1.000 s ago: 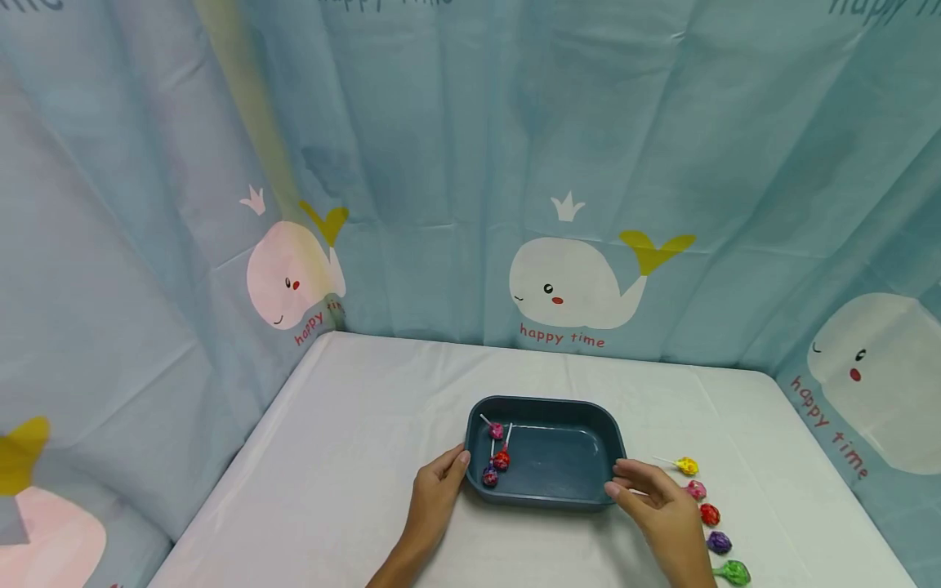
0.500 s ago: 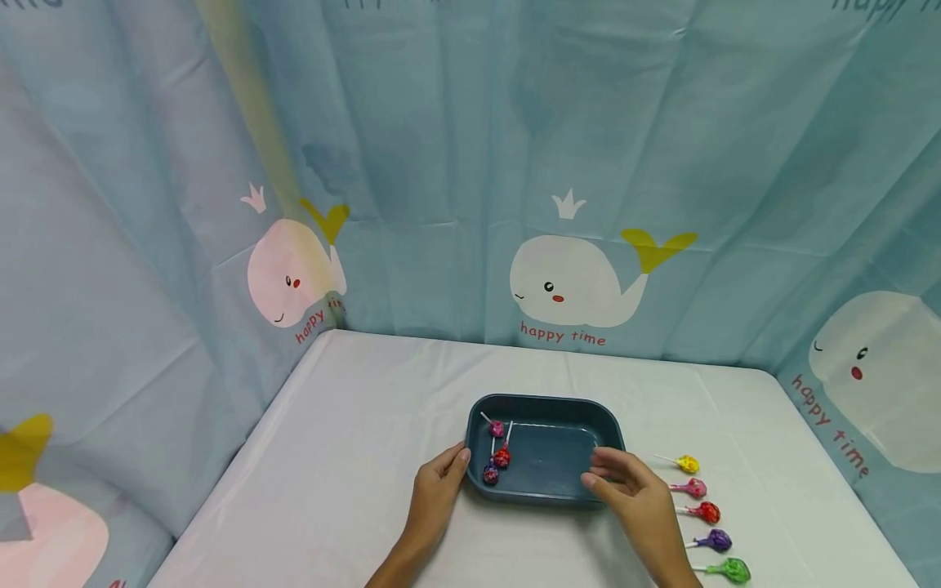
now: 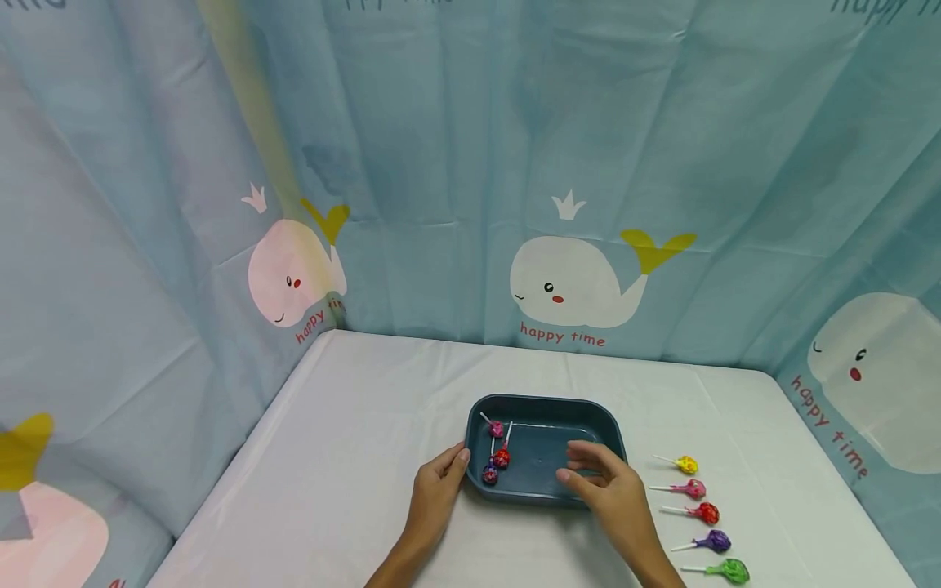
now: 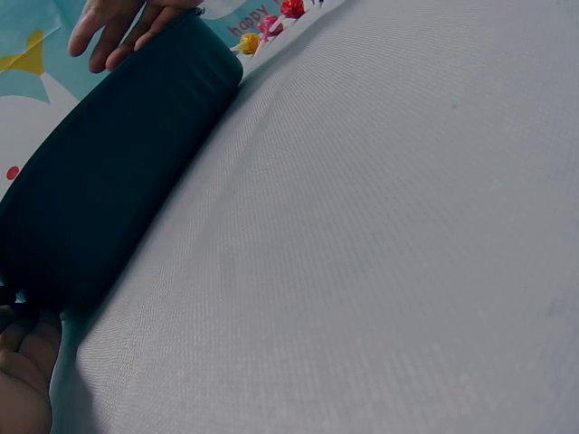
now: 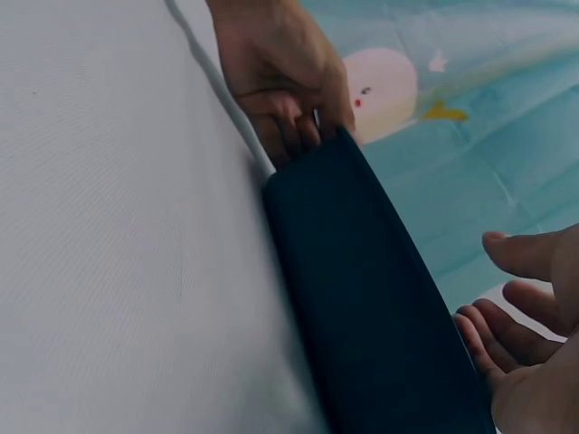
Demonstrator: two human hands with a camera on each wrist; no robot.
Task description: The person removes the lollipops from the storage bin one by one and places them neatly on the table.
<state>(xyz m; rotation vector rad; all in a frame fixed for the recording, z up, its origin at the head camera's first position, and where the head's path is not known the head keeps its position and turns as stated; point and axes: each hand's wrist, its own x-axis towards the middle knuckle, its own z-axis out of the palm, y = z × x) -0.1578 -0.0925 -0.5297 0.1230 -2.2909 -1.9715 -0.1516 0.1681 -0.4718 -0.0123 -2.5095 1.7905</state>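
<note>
A dark blue plastic tray [image 3: 540,457] lies on the white table, three lollipops at its left end: pink [image 3: 497,429], red [image 3: 501,458] and dark purple [image 3: 490,474]. My left hand [image 3: 435,494] holds the tray's left end, thumb by the rim; the right wrist view shows its fingers bent against the tray's end wall [image 5: 312,172]. Over the tray's right front part is my right hand [image 3: 617,498], fingers loosely bent and apart, with nothing between thumb and fingers. In the left wrist view, these right fingers [image 4: 118,32] overlap the tray's far rim.
Right of the tray, a column of lollipops runs toward me: yellow [image 3: 687,465], pink [image 3: 694,489], red [image 3: 708,514], purple [image 3: 716,541] and green [image 3: 733,571], sticks pointing left. A blue curtain [image 3: 441,163] with printed whales hangs behind the table and at both sides.
My right hand has moved left from the tray's right rim to over its inside, uncovering the sticks of the lollipops on the right. The left hand and tray stay put.
</note>
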